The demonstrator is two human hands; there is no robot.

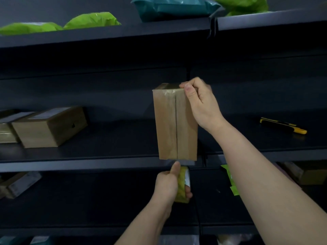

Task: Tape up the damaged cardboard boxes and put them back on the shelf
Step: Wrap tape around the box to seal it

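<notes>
Our right grip (198, 101) pinches the top corner of the cardboard box (169, 124), upright before the shelf (106, 144), its contents hidden. Directly below, our left grip (168, 184) curls round what seems a tape roll (182, 181).

Five cardboard boxes are visible: one upright box (175, 124), a large box (51, 128) and a cut-off box (7, 129) on the middle shelf (106, 144), and a left box (19, 184) and a right box (304, 174) on the lower shelf (88, 200). The top shelf (123, 30) carries four bags: three lime, namely the first lime bag (30, 28), second lime bag (92, 20) and third lime bag (242, 5), and one teal bag (173, 7). There is one tape roll (182, 186) and one knife (283, 125). Two hands show, the left hand (168, 186) and the right hand (200, 101).
</notes>
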